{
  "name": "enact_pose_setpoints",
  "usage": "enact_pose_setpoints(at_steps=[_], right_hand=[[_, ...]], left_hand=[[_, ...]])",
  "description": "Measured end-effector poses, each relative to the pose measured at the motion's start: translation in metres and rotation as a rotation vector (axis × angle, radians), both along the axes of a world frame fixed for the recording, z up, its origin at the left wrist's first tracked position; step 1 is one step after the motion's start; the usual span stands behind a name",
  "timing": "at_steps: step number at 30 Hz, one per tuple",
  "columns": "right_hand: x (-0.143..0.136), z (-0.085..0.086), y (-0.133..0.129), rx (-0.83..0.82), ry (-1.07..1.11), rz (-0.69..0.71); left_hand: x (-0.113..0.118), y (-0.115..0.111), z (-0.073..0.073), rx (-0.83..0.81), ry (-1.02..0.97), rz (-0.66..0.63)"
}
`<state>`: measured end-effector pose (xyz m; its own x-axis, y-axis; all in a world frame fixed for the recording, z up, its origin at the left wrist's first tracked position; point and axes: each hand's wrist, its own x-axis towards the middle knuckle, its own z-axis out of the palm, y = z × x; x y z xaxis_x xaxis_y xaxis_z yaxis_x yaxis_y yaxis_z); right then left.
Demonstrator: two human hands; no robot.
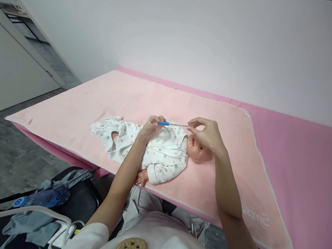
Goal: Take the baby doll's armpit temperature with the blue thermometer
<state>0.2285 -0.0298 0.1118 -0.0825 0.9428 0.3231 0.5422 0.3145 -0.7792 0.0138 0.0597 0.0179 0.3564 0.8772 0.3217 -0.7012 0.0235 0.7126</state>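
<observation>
A thin clear stick with a blue end, perhaps a thermometer point(163, 123), is held level above a baby doll's chest. My left hand point(152, 127) is closed on its blue end. At the other end, my right hand point(206, 132) pinches the thin tip between thumb and fingers, above the doll's head point(196, 149). The doll lies on its back in a white patterned outfit point(163, 152), head to the right. One doll hand point(141, 177) shows near the table's front edge.
A pale pink blanket point(72, 110) covers much of the table, over a darker pink cloth point(307, 162). White wall behind. At lower left, a black chair point(84, 201) holds a blue-labelled bottle point(45, 198) and grey cloth point(33, 225).
</observation>
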Motion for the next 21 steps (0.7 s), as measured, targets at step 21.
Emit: enact_pose_setpoints(at_steps=[21], right_hand=[[-0.003,0.004,-0.004,-0.037,-0.034,0.036]], left_hand=[[0.003,-0.008,0.012,0.044,0.124,-0.034]])
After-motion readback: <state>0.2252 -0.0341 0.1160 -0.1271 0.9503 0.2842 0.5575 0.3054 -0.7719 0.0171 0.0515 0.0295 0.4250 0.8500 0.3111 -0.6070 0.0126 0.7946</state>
